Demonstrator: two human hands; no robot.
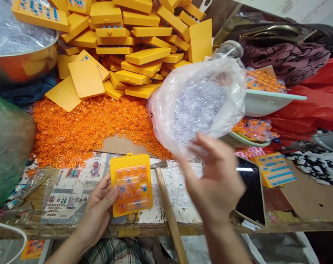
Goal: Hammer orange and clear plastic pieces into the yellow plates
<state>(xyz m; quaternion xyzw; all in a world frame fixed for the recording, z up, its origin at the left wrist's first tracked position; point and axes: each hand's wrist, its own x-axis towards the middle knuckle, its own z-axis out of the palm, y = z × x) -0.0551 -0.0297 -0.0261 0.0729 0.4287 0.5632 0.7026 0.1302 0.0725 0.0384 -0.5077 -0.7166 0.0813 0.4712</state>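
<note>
My left hand point(101, 205) is closed on the left edge of a flat yellow plastic case point(148, 172), thumb on its front. Rows of small clear, orange and blue pieces show on the case's face, and a small loop tops it. My right hand point(216, 179) is blurred by motion at the near rim of a white plastic bag point(162, 84). Its thumb and fingers are apart, and I see nothing between them. Small clear plastic pieces point(196, 106) fill the bag. A wide heap of small orange plastic rings point(100, 117) lies left of it.
Yellow cases point(144, 55) are stacked at the back. A metal bowl point(45, 58) of clear pieces stands back left, by a green bag point(9, 146). A wooden stick point(167, 205) crosses the table edge. A dark-screened tablet point(250, 190) lies to the right, beside another yellow case point(276, 170).
</note>
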